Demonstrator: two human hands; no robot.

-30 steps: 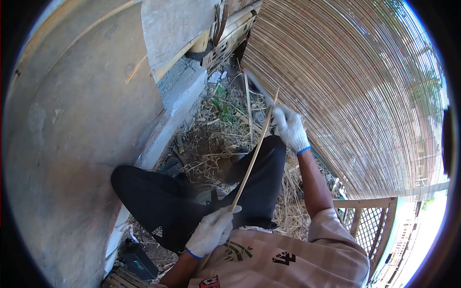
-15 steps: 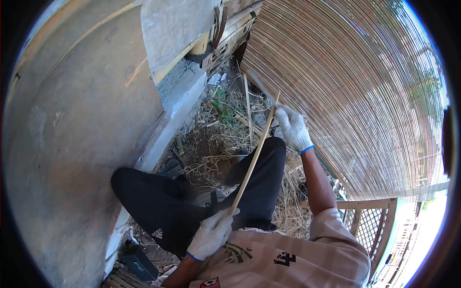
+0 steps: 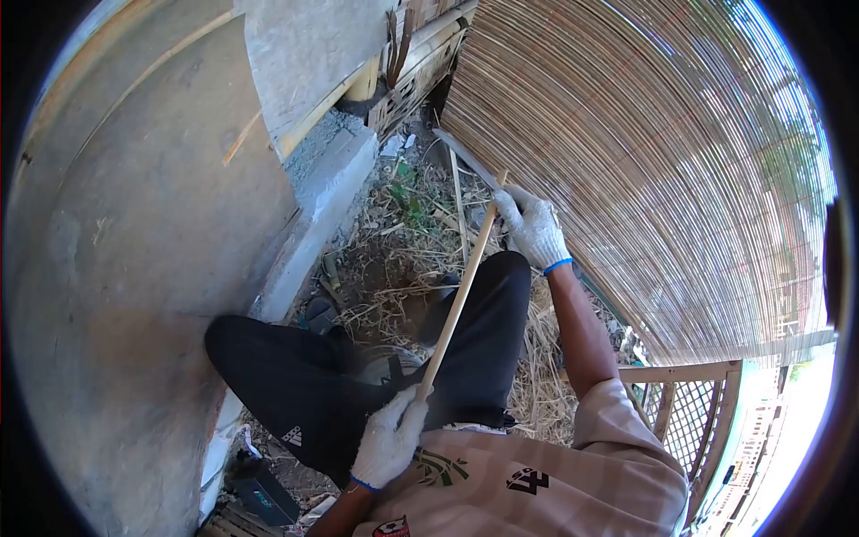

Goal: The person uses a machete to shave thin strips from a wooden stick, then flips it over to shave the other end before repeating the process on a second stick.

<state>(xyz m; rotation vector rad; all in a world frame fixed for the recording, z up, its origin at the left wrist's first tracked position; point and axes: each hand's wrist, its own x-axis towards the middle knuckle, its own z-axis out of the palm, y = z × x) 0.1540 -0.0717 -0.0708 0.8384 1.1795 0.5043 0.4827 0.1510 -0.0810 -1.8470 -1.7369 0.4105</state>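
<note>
A long pale bamboo strip (image 3: 458, 309) runs diagonally over my bent right leg. Its lower end is in my left hand (image 3: 391, 440), gloved in white knit and closed near my belly. My right hand (image 3: 534, 225), in a matching glove with a blue cuff, is closed around a long-bladed knife at the strip's upper end. The grey knife blade (image 3: 467, 157) points up and left, meeting or crossing the strip close to its tip. My right thumb lies against the strip. The knife's handle is hidden inside the glove.
A slatted bamboo screen (image 3: 626, 170) rises on the right. A large brown panel (image 3: 152, 242) and a concrete ledge (image 3: 331, 206) stand at left. Dry straw (image 3: 546, 385) and debris cover the ground. A dark box (image 3: 264, 492) sits lower left, a lattice wooden frame (image 3: 689, 412) lower right.
The view has shifted slightly left across the scene. The knife blade, blurred before, now shows more sharply, and my right thumb rests further along the strip. Both hands keep their hold.
</note>
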